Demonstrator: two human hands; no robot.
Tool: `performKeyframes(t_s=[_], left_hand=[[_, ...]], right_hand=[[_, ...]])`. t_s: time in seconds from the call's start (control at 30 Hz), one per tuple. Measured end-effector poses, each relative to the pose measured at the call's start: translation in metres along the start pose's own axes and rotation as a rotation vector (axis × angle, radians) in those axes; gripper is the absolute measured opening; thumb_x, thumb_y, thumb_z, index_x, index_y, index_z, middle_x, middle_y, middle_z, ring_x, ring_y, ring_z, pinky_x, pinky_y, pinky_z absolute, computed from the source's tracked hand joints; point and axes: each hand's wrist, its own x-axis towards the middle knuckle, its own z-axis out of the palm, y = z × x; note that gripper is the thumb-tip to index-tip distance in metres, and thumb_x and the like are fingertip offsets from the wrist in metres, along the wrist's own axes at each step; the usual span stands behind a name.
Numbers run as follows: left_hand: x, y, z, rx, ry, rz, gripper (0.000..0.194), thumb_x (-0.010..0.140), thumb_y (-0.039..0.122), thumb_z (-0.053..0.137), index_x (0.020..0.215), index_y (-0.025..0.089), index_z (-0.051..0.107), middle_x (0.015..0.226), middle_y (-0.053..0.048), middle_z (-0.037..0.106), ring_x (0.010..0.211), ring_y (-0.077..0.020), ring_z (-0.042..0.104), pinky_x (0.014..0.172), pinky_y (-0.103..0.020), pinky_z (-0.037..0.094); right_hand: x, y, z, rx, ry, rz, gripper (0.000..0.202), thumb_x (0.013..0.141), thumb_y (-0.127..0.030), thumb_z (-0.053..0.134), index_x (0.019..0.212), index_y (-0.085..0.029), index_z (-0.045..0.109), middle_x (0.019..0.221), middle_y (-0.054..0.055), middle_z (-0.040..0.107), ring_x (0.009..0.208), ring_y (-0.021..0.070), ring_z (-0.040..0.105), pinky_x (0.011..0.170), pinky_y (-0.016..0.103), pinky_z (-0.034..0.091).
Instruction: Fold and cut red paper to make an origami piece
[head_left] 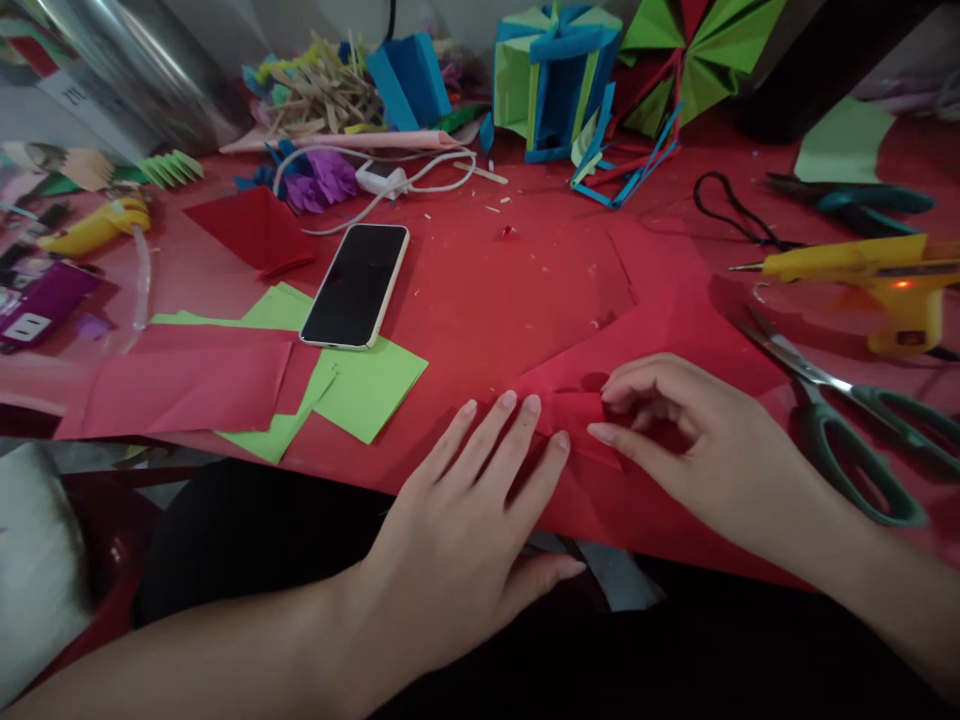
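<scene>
A small folded piece of red paper (579,412) lies at the table's front edge, between my two hands. My left hand (480,500) rests flat with its fingers stretched out, the fingertips at the paper's left side. My right hand (675,430) is curled at the paper's right edge, thumb and forefinger pinching it. Its other fingers are partly hidden behind the thumb side. Larger red paper (675,320) lies beneath and beyond the right hand, hard to tell from the red tabletop.
Scissors (832,410) and a yellow glue gun (862,270) with a lit light lie at the right. On the left are a phone (356,287), green paper sheets (371,390) and red sheets (187,385). Paper crafts, including a blue-green box shape (551,85), stand at the back.
</scene>
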Motion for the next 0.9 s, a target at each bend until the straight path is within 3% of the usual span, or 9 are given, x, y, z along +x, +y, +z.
performKeyframes(t_s=[0.27,0.43,0.53,0.6,0.7,0.8,0.9], left_hand=[[0.005,0.000,0.002,0.000,0.025,0.084,0.078,0.095,0.065,0.038,0.151,0.009,0.039,0.161,-0.015,0.030,0.149,-0.0363,0.026,0.121,-0.049,0.030],[0.005,0.003,0.001,-0.025,-0.008,0.066,0.075,0.093,0.067,0.041,0.154,0.025,0.033,0.163,-0.012,0.028,0.149,-0.0381,0.025,0.119,-0.055,0.030],[0.006,0.005,0.000,-0.029,-0.022,0.052,0.073,0.093,0.068,0.040,0.153,0.026,0.036,0.163,-0.012,0.026,0.149,-0.0385,0.023,0.120,-0.056,0.028],[0.006,0.005,0.000,-0.031,-0.027,0.051,0.072,0.093,0.068,0.040,0.151,0.026,0.039,0.163,-0.012,0.026,0.150,-0.0383,0.022,0.121,-0.055,0.027],[0.006,0.004,0.000,-0.030,-0.024,0.056,0.072,0.093,0.066,0.041,0.151,0.023,0.040,0.163,-0.011,0.026,0.150,-0.0371,0.022,0.122,-0.054,0.025],[0.005,0.003,0.001,-0.009,0.008,0.058,0.078,0.094,0.066,0.038,0.152,0.014,0.037,0.162,-0.013,0.028,0.150,-0.0360,0.024,0.123,-0.052,0.024],[0.004,0.003,0.003,0.011,0.031,0.067,0.083,0.094,0.068,0.036,0.153,0.009,0.035,0.161,-0.013,0.030,0.149,-0.0358,0.026,0.124,-0.049,0.024]], right_hand=[[-0.003,-0.002,-0.005,-0.053,0.013,-0.097,0.005,0.088,-0.021,0.063,0.091,-0.024,0.066,0.108,0.005,0.065,0.093,0.0204,0.067,0.080,0.034,0.058],[-0.002,-0.003,-0.009,-0.117,0.009,-0.156,0.014,0.090,-0.017,0.057,0.096,-0.023,0.068,0.110,0.005,0.067,0.099,0.0203,0.067,0.088,0.034,0.057],[-0.017,-0.009,-0.005,-0.288,-0.054,-0.283,0.028,0.089,-0.011,0.051,0.110,-0.019,0.068,0.120,0.010,0.067,0.110,0.0250,0.066,0.095,0.040,0.056],[-0.034,-0.014,-0.001,-0.527,-0.142,-0.391,0.044,0.083,-0.004,0.047,0.123,-0.013,0.064,0.132,0.016,0.064,0.122,0.0336,0.060,0.102,0.051,0.051],[-0.057,-0.019,0.006,-0.751,-0.123,-0.462,0.058,0.077,-0.002,0.045,0.135,-0.002,0.055,0.145,0.023,0.053,0.133,0.0397,0.051,0.105,0.057,0.049],[-0.069,-0.022,0.009,-0.805,-0.149,-0.494,0.063,0.078,-0.006,0.045,0.141,0.004,0.047,0.151,0.027,0.043,0.139,0.0415,0.043,0.109,0.059,0.045],[-0.071,-0.025,0.014,-0.794,-0.155,-0.527,0.061,0.081,-0.012,0.045,0.140,0.003,0.048,0.151,0.027,0.043,0.142,0.0422,0.038,0.112,0.061,0.040]])
